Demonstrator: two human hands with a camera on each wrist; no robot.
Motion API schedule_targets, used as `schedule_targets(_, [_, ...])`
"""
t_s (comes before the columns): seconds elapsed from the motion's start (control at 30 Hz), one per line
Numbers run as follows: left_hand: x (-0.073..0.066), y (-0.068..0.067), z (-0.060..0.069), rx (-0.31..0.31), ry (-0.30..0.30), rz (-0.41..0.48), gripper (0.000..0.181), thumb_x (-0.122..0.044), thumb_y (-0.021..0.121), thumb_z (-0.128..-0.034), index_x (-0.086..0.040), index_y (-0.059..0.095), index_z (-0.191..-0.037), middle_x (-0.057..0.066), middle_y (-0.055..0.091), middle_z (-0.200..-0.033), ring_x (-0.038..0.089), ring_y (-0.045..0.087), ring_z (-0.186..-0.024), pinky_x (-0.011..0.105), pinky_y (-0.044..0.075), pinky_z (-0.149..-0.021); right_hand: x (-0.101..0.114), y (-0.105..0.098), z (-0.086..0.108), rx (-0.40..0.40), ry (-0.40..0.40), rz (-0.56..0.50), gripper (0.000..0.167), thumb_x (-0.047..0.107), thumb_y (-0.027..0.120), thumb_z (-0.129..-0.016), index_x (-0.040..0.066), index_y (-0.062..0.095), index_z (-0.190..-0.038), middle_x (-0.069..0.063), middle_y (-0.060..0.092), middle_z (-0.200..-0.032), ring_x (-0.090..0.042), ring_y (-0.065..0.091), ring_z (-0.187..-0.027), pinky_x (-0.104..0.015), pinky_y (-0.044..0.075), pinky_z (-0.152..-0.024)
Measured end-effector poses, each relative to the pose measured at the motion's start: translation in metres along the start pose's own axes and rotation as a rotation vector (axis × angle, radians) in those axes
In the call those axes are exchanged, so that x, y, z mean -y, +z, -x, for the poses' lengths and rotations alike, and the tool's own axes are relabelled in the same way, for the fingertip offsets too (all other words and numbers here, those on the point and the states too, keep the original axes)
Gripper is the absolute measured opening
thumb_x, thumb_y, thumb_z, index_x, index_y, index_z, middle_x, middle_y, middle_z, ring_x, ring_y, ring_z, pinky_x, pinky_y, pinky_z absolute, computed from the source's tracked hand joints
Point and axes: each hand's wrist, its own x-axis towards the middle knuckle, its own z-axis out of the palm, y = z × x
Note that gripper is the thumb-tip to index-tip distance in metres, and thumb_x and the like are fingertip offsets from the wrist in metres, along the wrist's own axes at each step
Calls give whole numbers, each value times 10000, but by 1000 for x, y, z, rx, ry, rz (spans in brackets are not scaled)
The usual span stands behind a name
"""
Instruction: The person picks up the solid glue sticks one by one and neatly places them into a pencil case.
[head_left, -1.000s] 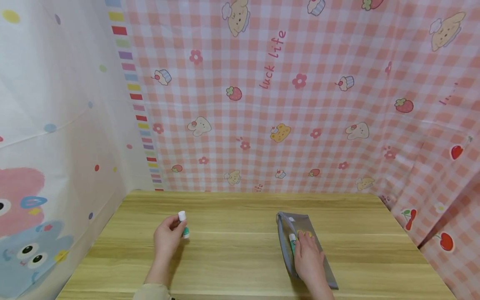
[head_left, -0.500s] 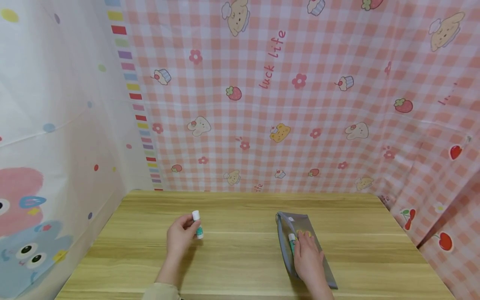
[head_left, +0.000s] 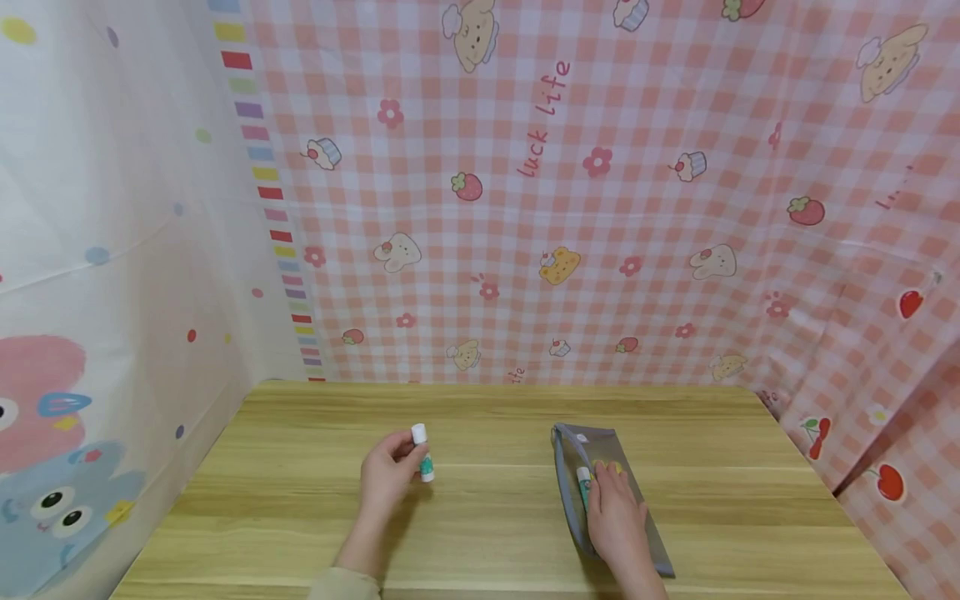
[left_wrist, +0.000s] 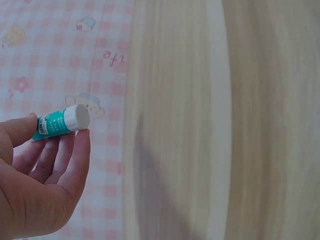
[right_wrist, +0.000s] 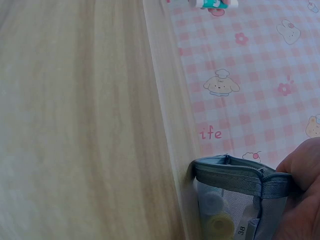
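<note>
In the head view my left hand (head_left: pixel 390 475) pinches a glue stick (head_left: pixel 427 464) by its middle, thumb against fingertips, held nearly upright with the white cap on top. Its green label and one white end (left_wrist: pixel 82 117) show in the left wrist view. To the right, my right hand (head_left: pixel 618 517) holds a grey zip pouch (head_left: pixel 654 533), its thumb by the mouth and its fingers over the upper side. The mouth gapes toward the left. Another glue stick (head_left: pixel 584 483) lies in it, beside the thumb. Through the mesh a yellow round thing (right_wrist: pixel 220 226) shows, its kind unclear.
Both hands are over a wood-grain table (head_left: pixel 480 533). A pink checked cloth (head_left: pixel 510 317) hangs behind it and on the right. At the left hangs a white cloth (head_left: pixel 150 317) with cartoon prints.
My left hand has carried the glue stick rightward across the table, closer to the pouch. The right hand and the pouch have stayed in place.
</note>
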Motion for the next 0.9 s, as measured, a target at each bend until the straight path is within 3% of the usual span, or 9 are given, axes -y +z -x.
schedule_targets(0.17, [-2,11,4,39,18,11,250,-21,705,-895,110,661,-1103,166,687,-942,197,651,-793,369,614,-648,0,0,0,5,5,-6,416,106,383,-1042,-140,462,-1369,-384,354,-1434,-564,291,-1343,-848,191,-953])
schedule_targets(0.63, [-7,48,17,152,-1,77,251,-33,707,-899,99,663,-1109,147,673,-934,194,642,-802,428,615,-670,0,-1,0,-3,-2,-16,417,98,383,-1038,-152,458,-1364,-389,357,-1428,-570,292,-1338,-837,211,-959])
schedule_targets(0.9, [-11,69,24,199,30,129,254,-34,723,-885,111,658,-1082,155,680,-916,199,658,-776,452,613,-641,1,-1,0,-10,-1,-21,415,100,391,-1039,-155,465,-1357,-392,377,-1416,-567,309,-1333,-824,231,-967])
